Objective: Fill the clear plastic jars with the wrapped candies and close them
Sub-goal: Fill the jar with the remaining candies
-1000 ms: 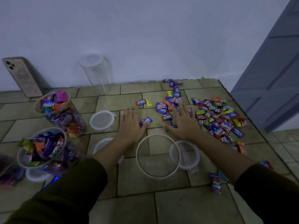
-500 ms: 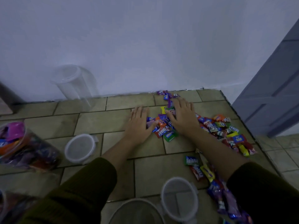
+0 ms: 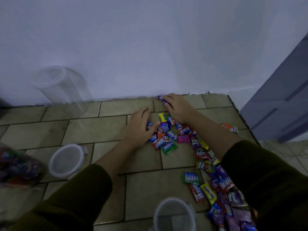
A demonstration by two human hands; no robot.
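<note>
The step in hand looks like gathering: loose wrapped candies [image 3: 166,135] lie scattered on the tiled floor [image 3: 93,130], and both hands are raking them into a heap before any go into a jar. The left hand [image 3: 139,129] lies flat with its fingers nearly straight and its thumb pressed against the near edge of the heap, so its grip is wide and holds nothing. The right hand [image 3: 179,110] reaches to the foot of the wall [image 3: 150,47], fingers spread over a couple of purple candies [image 3: 161,98]; its grip is also wide, resting on them rather than closed round them. An empty clear jar [image 3: 61,87] stands against the wall well to the left, a candy-filled jar [image 3: 18,167] shows blurred at the left edge, and two lids lie on the floor, one lid [image 3: 66,160] near the left forearm and a second lid [image 3: 173,215] at the bottom edge. More candies trail [image 3: 216,180] under the right forearm. The next move probably calls for drawing the far pieces back, cupping both hands under the heap and carrying it to an open jar without spilling. Compared with half a second ago, the right hand has gone further out to the wall, the left has closed in on the heap, and the view has tilted up, so the open jar seen between the forearms a second ago is out of sight
</note>
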